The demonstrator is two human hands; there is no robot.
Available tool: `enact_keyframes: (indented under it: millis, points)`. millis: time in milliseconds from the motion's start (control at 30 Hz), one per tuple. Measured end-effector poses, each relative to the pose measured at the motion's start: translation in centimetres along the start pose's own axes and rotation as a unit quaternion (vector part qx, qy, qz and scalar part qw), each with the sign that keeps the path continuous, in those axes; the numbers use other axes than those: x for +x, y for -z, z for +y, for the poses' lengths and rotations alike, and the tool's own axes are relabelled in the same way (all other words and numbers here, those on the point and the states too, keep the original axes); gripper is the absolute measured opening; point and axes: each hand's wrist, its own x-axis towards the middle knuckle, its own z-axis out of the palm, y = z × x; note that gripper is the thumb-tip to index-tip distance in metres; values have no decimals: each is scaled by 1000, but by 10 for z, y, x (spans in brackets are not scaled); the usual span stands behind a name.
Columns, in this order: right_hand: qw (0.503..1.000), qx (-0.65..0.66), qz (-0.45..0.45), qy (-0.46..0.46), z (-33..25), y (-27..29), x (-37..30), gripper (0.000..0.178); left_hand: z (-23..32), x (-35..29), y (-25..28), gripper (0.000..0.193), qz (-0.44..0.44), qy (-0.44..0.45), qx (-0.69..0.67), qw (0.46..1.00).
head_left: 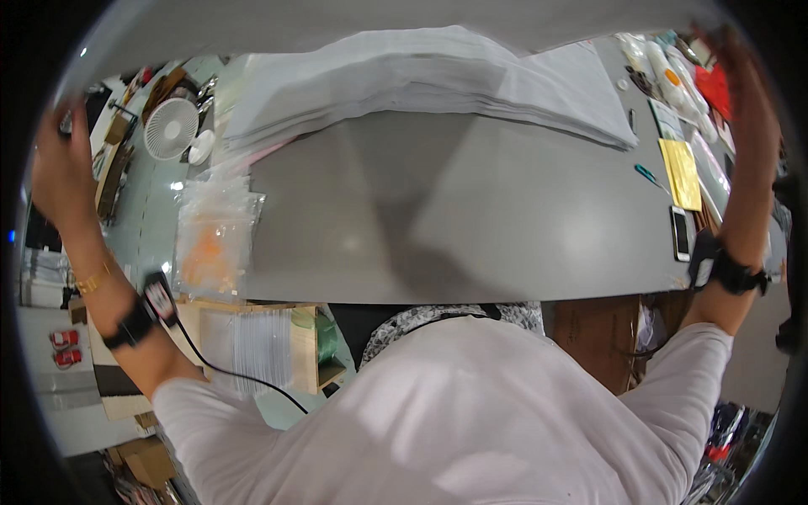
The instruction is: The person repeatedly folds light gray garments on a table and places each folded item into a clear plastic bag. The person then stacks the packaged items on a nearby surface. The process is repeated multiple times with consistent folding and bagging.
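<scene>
A light grey sheet of cloth [337, 23] is held up close across the top of the view, its lower edge sagging between my two raised hands. At the far left, my left hand [64, 168] is closed at the cloth's left end. My right hand [741, 80], up at the far right, is blurred, with its fingers at the cloth's right end. Behind and below the raised sheet lies a folded stack of pale grey cloth [421, 80], in several layers, across the far part of the grey table [353, 219].
On the table's left lie clear plastic bags [215, 244] with orange marks; a white fan [172, 129] is beyond them. Along the right are teal-handled scissors [646, 174], a yellow packet [680, 174], a phone [680, 233] and plastic-wrapped rolls [667, 77]. A black cable [227, 370] trails from my left forearm.
</scene>
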Motion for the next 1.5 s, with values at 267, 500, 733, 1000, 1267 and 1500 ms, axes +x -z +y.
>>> enact_keyframes:
  millis: [267,500,733,1000,1267,1500]
  points:
    - [975,80,-187,-92,15,8,-201,13,94,-226,103,35,-119,47,-289,949]
    - [922,80,-290,-244,3,6,-300,10,133,-336,150,18,-278,182,-579,745]
    - [855,221,-188,-429,33,-19,-325,9,157,-376,93,21,-373,482,-719,335]
    - [889,55,-132,-434,173,-97,-259,17,255,-300,-78,30,-449,439,-726,282]
    - [870,15,-187,-457,143,-85,-280,63,245,-315,-28,60,-475,329,-753,314]
    - [866,-219,-381,-238,59,-48,-317,26,182,-369,66,40,-451,17,-599,661]
